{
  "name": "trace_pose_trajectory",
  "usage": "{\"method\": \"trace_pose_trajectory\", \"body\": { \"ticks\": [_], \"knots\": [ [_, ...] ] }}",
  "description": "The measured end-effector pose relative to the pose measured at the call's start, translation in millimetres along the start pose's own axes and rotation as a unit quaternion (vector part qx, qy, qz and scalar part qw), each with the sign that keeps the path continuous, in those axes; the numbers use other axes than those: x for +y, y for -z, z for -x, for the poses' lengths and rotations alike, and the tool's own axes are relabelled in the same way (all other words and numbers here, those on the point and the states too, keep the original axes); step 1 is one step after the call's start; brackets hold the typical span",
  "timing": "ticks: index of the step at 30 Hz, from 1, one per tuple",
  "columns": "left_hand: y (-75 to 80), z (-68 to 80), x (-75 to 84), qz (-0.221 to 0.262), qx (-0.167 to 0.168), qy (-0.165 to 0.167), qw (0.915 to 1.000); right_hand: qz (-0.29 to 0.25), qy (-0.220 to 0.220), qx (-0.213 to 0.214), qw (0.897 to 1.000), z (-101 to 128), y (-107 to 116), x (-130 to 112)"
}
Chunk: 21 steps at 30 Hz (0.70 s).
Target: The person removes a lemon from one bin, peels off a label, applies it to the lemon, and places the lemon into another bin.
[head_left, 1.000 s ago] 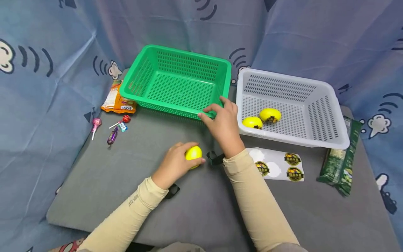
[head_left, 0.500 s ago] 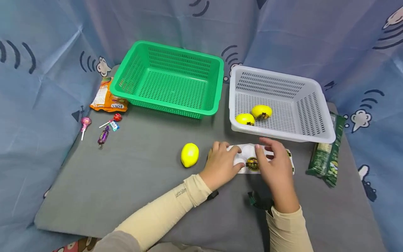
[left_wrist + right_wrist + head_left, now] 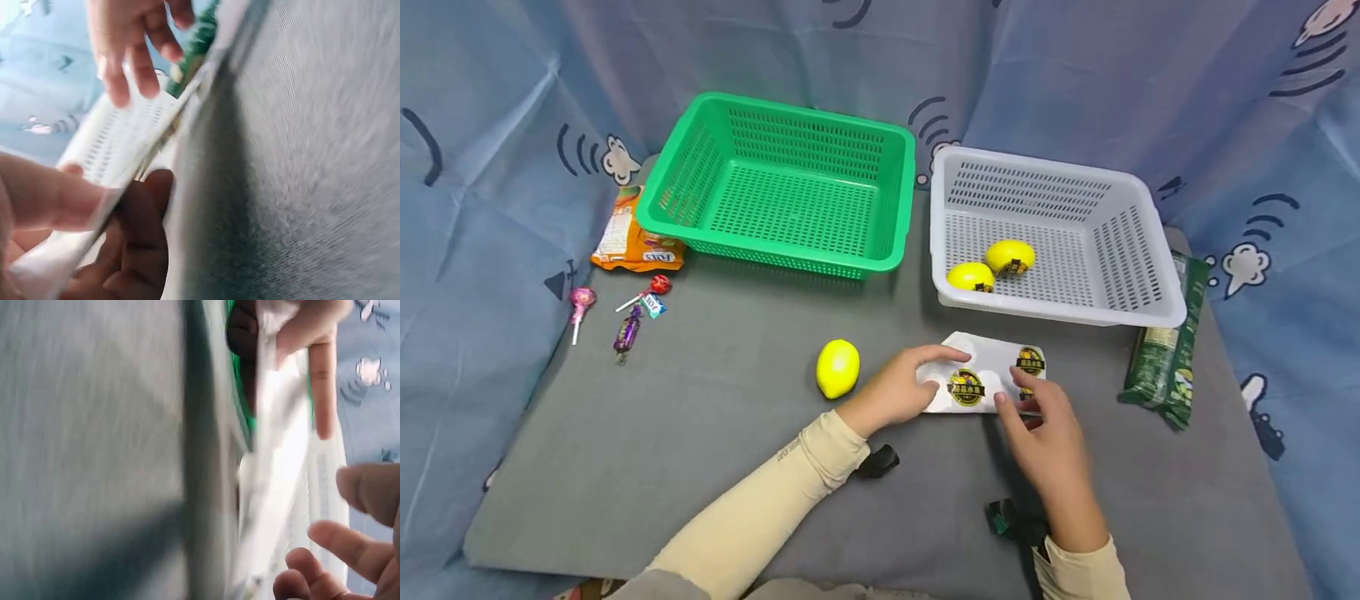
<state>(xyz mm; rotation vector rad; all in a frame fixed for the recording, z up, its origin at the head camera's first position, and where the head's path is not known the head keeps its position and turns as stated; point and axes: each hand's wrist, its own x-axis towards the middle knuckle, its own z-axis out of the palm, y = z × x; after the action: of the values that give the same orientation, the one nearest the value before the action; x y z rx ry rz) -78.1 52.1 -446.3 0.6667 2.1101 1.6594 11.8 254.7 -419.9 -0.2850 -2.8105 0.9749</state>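
The left grip pinches the near-left edge of the sticker sheet, thumb above and fingers below as the left wrist view shows, so the sheet is lifted off the grey tabletop at that end. The right grip has its fingers loosely spread, the tips at the sheet's right part beside a round label; whether a fingertip has caught the label's rim I cannot tell (both wrist views are blurred).

Going by size: the green basket stands at the back left with nothing in it, the white basket just beside it on the right holds two labelled lemons, and the green packet lies against the white basket's right side. The sheet lies in front of the white basket, near its front wall, and a bare lemon sits just left of the left hand.

My judgement of the risks: the sheet is thin and held at one edge only, so a pull on a label could bend or drag the whole sheet instead of peeling. A label lifted carelessly may fold and stick to itself or to a fingertip. The bare lemon is round and near the left wrist, so a nudge from the sleeve could roll it away.
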Motion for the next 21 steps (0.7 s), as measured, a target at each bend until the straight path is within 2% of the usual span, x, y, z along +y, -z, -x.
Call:
{"method": "trace_pose_trajectory", "body": {
  "ticks": [2,4,6,9,13,17,21],
  "knots": [
    [4.4,12.9,4.5,0.043,0.008,0.001,0.9991,-0.008,0.044,0.009,0.999,3,-4,-8],
    [6.0,24.5,8.7,0.069,0.018,-0.018,0.9973,-0.028,0.079,0.023,0.996,7,-9,-16],
    [5.6,32.8,10.9,0.090,0.026,-0.046,0.9946,-0.047,0.093,0.038,0.994,9,-14,-22],
    [3.3,38.6,13.4,0.115,0.040,-0.091,0.9885,-0.045,0.099,0.063,0.992,8,-17,-29],
    [-0.2,38.5,11.7,0.141,0.058,-0.123,0.9807,-0.015,0.106,0.076,0.991,4,-17,-34],
    [-2.1,37.9,7.0,0.179,0.074,-0.124,0.9733,-0.002,0.106,0.063,0.992,2,-16,-37],
    [-2.6,38.3,3.1,0.190,0.076,-0.118,0.9717,-0.026,0.084,0.040,0.995,2,-15,-40]
  ]
}}
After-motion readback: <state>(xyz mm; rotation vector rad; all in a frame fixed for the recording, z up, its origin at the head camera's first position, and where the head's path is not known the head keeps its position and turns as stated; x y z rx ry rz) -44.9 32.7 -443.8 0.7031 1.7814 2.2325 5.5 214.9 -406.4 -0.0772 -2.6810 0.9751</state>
